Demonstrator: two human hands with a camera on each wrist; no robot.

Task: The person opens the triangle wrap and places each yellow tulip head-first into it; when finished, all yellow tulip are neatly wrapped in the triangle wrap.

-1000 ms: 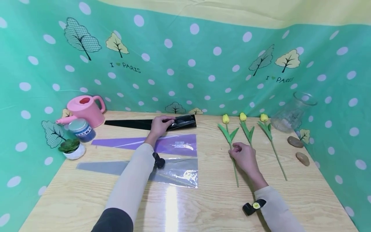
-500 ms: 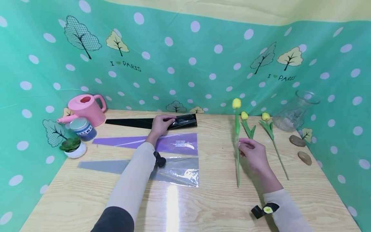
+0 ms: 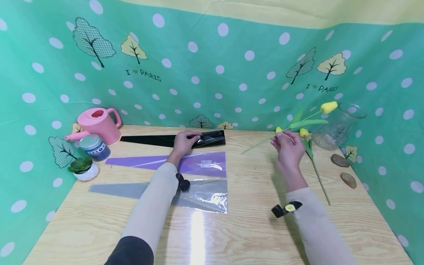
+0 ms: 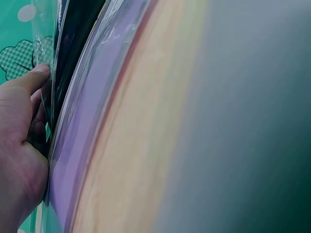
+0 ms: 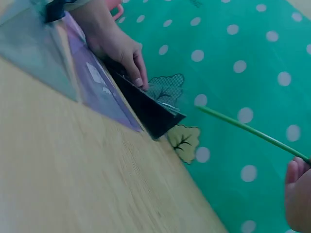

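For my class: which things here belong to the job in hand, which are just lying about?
Likely the job's:
black wrapper, held
yellow tulip, held
other tulips
purple wrapper
grey wrapper

Probably lying about:
watering can
jar
potted plant
two stones
vase

Green cloth (image 3: pixel 212 117) with pale dots (image 3: pixel 222 29), printed trees (image 3: pixel 93 43), "PARIS" lettering (image 3: pixel 150 76) and a yellow upper band (image 3: pixel 271 11) hangs along the back and both sides of a pale wood-grain counter (image 3: pixel 245 235) streaked with bright glare (image 3: pixel 197 239).
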